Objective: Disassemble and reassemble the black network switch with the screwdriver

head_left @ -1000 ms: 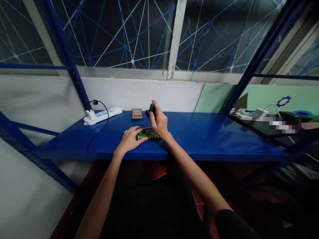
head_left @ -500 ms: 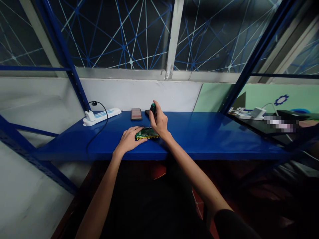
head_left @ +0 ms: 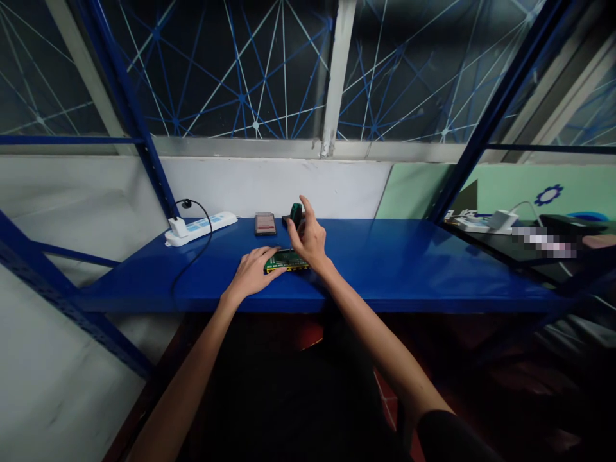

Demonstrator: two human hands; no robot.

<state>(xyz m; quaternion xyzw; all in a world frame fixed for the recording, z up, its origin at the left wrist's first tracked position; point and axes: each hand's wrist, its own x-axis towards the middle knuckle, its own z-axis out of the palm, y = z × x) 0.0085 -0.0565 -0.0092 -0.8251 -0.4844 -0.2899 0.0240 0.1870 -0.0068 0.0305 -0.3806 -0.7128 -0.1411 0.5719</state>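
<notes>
My left hand point(head_left: 251, 273) presses on the left end of a flat green piece with a yellow-and-black front edge point(head_left: 287, 262), thumb along the near side and fingers over the far side. It looks like a circuit board or a shallow case; I cannot tell which. My right hand point(head_left: 312, 242) holds a screwdriver with a green and black handle point(head_left: 296, 213) upright above that piece, the index finger raised and the thumb beside the handle. Its shaft and tip are mostly hidden by the hand. Behind the right hand, a small dark item point(head_left: 285, 219) is partly covered.
A phone-like flat device point(head_left: 265, 224) lies at the back of the blue table point(head_left: 385, 263). To the left, a white power strip point(head_left: 202, 229) has a plug and a black cable point(head_left: 210, 224). Blue posts frame both sides. At far right, another person's hand point(head_left: 599, 241) shows near a white adapter point(head_left: 503, 221).
The right index finger has lifted a little and opened away from the handle. Both hands and the green piece keep nearly the same place; the whole view has shifted slightly.
</notes>
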